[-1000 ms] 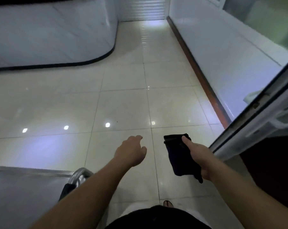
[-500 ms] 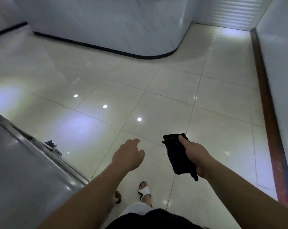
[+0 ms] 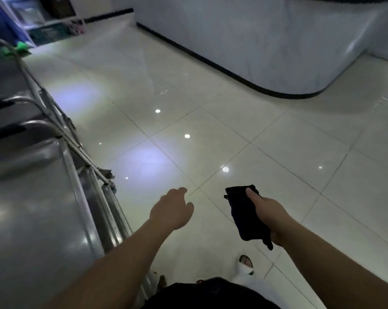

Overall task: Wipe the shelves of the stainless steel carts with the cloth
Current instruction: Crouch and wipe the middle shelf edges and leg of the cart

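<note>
Cloth (image 3: 247,216) dark, gripped by right hand (image 3: 271,217) | left hand (image 3: 171,210) empty, fingers loose | cart (image 3: 39,197) at left

Floor (image 3: 244,121): glossy pale square tiles with thin dark grout lines running diagonally across the view. Several small bright ceiling-light reflections and one broad bluish glare patch near centre.

Counter (image 3: 266,41) at 1 o'clock: pale, marble-patterned front, rounded corner, black base strip (image 3: 210,63) where it meets the floor.

At 11 o'clock, far corner: dark green crate (image 3: 49,33) on the floor, with blurred pinkish items (image 3: 78,26) just beside it on its right; detail too soft to identify. Blue upright surface (image 3: 1,21) at the frame edge. Bright green object (image 3: 21,46) near it, shape unclear.

At 6 o'clock: a foot in a white sandal (image 3: 246,265) on the tiles; dark garment (image 3: 210,295) at bottom edge.
</note>
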